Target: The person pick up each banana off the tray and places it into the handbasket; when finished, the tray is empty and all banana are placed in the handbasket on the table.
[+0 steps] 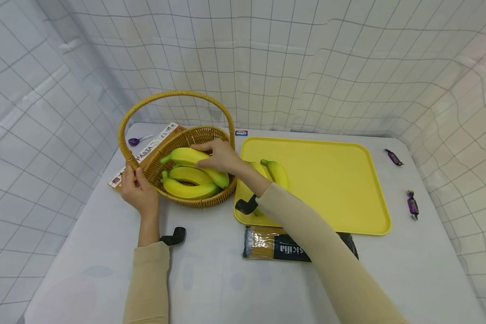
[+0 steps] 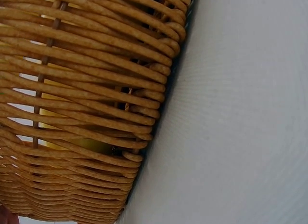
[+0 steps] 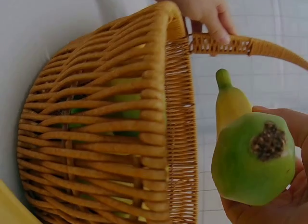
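Right now the right hand (image 1: pixel 220 155) grips a banana (image 1: pixel 190 157) over the basket (image 1: pixel 194 200), fingers curled round its middle; the right wrist view shows the green end of that banana (image 3: pixel 252 159) against the palm, with the thumb beside it. Two more bananas (image 1: pixel 188 185) lie inside the basket, under the held one. The left hand (image 1: pixel 139 191) holds the basket at its left side, where the handle (image 1: pixel 174 94) meets the rim, with fingers wrapped over the handle base (the right wrist view shows those fingers (image 3: pixel 214 21) curled on the handle). The left wrist view shows only the basket wall (image 2: pixel 82 113) close up, standing on the white counter (image 2: pixel 240 127).

Just right of the basket lies a yellow tray (image 1: pixel 340 180), its near left corner almost touching the basket. On the tray, close to the basket, another pair of bananas (image 1: pixel 275 173) lies, partly hidden by the right forearm. Behind and left of the basket a pasta box (image 1: pixel 146 153) lies flat, partly under it. In front of the tray, well right of the basket, a spaghetti pack (image 1: pixel 267 245) lies under the right sleeve. Far right of the basket, past the tray, two purple candies (image 1: pixel 411 204) lie apart on the counter.
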`<state>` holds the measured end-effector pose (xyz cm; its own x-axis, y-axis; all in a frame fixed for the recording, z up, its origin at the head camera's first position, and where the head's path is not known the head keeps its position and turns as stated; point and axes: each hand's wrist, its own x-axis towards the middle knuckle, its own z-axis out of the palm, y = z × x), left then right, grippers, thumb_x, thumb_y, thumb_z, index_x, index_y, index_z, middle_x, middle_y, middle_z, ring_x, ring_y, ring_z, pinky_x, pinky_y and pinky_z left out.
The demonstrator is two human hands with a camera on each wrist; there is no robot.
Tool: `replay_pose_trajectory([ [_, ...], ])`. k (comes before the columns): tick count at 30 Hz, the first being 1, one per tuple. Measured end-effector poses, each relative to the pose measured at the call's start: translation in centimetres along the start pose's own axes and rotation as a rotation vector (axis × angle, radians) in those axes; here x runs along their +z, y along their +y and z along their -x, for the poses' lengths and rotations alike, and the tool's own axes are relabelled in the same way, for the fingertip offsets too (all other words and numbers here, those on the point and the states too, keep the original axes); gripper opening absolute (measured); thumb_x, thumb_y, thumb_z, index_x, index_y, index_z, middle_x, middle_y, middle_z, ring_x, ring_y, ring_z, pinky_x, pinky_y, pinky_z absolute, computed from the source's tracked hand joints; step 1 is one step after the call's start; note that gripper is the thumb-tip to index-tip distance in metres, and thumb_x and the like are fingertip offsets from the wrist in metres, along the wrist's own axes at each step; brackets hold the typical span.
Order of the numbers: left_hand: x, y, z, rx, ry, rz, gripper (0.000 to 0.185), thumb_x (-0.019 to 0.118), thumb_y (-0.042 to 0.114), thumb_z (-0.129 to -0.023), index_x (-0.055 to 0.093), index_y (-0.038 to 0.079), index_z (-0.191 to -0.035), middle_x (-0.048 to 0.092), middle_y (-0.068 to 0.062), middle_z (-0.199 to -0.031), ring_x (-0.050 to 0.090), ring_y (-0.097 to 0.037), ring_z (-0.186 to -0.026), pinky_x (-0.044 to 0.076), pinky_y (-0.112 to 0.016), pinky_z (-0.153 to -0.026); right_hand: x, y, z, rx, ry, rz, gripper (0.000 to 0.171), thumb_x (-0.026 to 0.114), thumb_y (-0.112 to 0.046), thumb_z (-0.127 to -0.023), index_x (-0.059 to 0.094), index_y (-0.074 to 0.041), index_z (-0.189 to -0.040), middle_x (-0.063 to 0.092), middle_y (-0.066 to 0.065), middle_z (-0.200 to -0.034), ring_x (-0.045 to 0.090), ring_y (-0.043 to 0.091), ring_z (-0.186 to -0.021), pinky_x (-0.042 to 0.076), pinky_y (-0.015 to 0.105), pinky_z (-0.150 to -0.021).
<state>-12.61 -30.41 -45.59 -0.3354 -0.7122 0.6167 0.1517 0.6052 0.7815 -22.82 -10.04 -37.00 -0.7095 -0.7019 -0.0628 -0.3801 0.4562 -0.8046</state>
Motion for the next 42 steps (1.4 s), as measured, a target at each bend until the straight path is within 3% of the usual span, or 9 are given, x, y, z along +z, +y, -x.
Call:
replay_pose_trajectory([
  [2, 0.0, -0.1, 0.0, 0.002, -0.004, 0.003, 0.029, 0.057, 0.012, -0.098, 0.067, 0.004, -0.123, 0.063, -0.026, -0.093, 0.041, 0.005, -0.078, 0.034, -0.014, -0.072, 0.2, 0.1, -0.6, 0.018, -0.021, 0.005, 0.057, 0.072, -0.026, -0.088, 0.052, -0.024, -0.142, 0.064, 0.005, -0.132, 0.05, 0.011, -0.069, 0.041, 0.02, -0.062],
  [9, 0.1, -0.3, 0.1, 0.008, 0.002, -0.009, 0.028, 0.056, 0.012, -0.098, 0.067, 0.002, -0.121, 0.062, -0.027, -0.092, 0.041, 0.006, -0.078, 0.034, -0.013, -0.071, 1.1, 1.2, -2.1, 0.011, -0.029, 0.0, 0.053, 0.072, -0.021, -0.089, 0.056, -0.02, -0.139, 0.059, 0.002, -0.139, 0.059, 0.012, -0.105, 0.047, 0.02, -0.079],
  [15, 0.2, -0.1, 0.1, 0.015, 0.01, 0.011, 0.027, 0.058, 0.009, -0.096, 0.068, 0.003, -0.12, 0.063, -0.026, -0.091, 0.041, 0.006, -0.077, 0.033, -0.014, -0.071, 2.0, 2.4, -3.0, -0.011, -0.048, 0.005, 0.051, 0.071, -0.021, -0.09, 0.055, -0.018, -0.139, 0.055, 0.003, -0.143, 0.055, 0.016, -0.125, 0.047, 0.022, -0.094],
  [19, 0.3, -0.2, 0.2, 0.013, 0.008, 0.012, 0.029, 0.058, 0.009, -0.096, 0.068, 0.004, -0.123, 0.065, -0.025, -0.094, 0.042, 0.005, -0.078, 0.034, -0.013, -0.071, 2.5, 3.0, -3.2, -0.019, -0.049, -0.003, 0.052, 0.071, -0.02, -0.09, 0.055, -0.017, -0.139, 0.054, 0.005, -0.144, 0.051, 0.019, -0.131, 0.045, 0.025, -0.1],
  [25, 0.3, -0.1, 0.2, 0.014, 0.01, -0.006, 0.029, 0.057, 0.011, -0.097, 0.067, 0.003, -0.123, 0.064, -0.026, -0.095, 0.042, 0.007, -0.079, 0.034, -0.013, -0.072, 3.2, 3.8, -3.2, -0.02, -0.042, -0.067, 0.053, 0.071, -0.019, -0.09, 0.054, -0.017, -0.14, 0.052, 0.006, -0.145, 0.054, 0.019, -0.125, 0.047, 0.023, -0.091],
  [28, 0.2, 1.5, 0.2, 0.016, 0.021, 0.008, 0.027, 0.056, 0.004, -0.096, 0.066, -0.004, -0.12, 0.061, -0.031, -0.093, 0.04, 0.005, -0.078, 0.032, -0.012, -0.071, 3.4, 3.9, -3.1, -0.031, -0.028, -0.083, 0.053, 0.071, -0.018, -0.089, 0.055, -0.016, -0.14, 0.052, 0.006, -0.146, 0.053, 0.02, -0.127, 0.047, 0.022, -0.092],
  [33, -0.1, 4.0, 0.3, 0.004, 0.034, 0.023, 0.024, 0.054, -0.002, -0.095, 0.065, -0.011, -0.115, 0.058, -0.034, -0.09, 0.037, 0.006, -0.076, 0.028, -0.011, -0.071, 3.6, 3.7, -2.9, -0.066, -0.017, -0.05, 0.051, 0.07, -0.018, -0.09, 0.056, -0.013, -0.138, 0.054, 0.007, -0.143, 0.047, 0.022, -0.134, 0.044, 0.03, -0.104],
  [40, 0.3, 1.7, 0.2, 0.006, 0.053, -0.017, 0.027, 0.055, 0.001, -0.095, 0.065, -0.006, -0.12, 0.06, -0.032, -0.091, 0.036, 0.01, -0.076, 0.029, -0.012, -0.072, 3.8, 3.4, -2.8, -0.07, -0.031, 0.022, 0.051, 0.069, -0.024, -0.091, 0.055, -0.021, -0.14, 0.054, 0.005, -0.144, 0.046, 0.021, -0.135, 0.038, 0.036, -0.11],
  [42, 0.4, 0.7, 0.1, 0.01, 0.052, -0.017, 0.028, 0.055, 0.001, -0.095, 0.066, -0.004, -0.12, 0.061, -0.031, -0.09, 0.037, 0.009, -0.076, 0.03, -0.012, -0.072, 3.9, 3.4, -2.8, -0.082, -0.031, 0.04, 0.051, 0.069, -0.026, -0.091, 0.055, -0.022, -0.14, 0.054, 0.003, -0.144, 0.046, 0.02, -0.136, 0.03, 0.042, -0.116],
])
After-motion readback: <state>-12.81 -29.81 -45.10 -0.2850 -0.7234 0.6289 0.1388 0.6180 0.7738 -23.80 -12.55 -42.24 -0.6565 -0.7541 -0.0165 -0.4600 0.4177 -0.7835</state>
